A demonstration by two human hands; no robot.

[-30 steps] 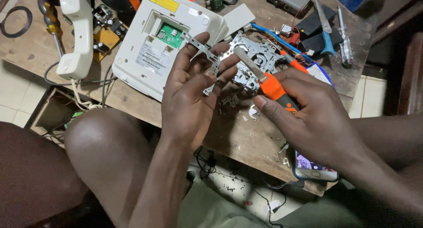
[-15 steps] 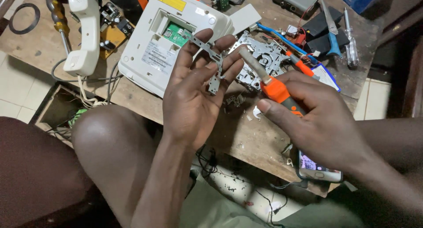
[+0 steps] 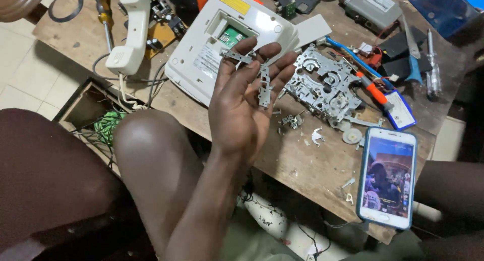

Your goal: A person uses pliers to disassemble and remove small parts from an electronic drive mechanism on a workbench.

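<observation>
A: Currently, left hand (image 3: 242,107) is raised palm-up over the wooden table (image 3: 307,165), fingers loosely spread and curled. Two small metal brackets (image 3: 263,84) lie across the fingertips, not pinched.

B: Right hand?

A: Out of frame; cannot tell its fingers.

B: Surroundings?

A: Beyond the hand, a white telephone base (image 3: 222,34) lies on the table, bottom side up, handset (image 3: 130,31) to its left. A metal mechanism plate (image 3: 322,84) sits just right of the fingers, an orange-handled screwdriver (image 3: 370,87) resting on it. A smartphone (image 3: 387,178) with lit screen lies near the table edge. Loose metal bits are scattered between.
</observation>
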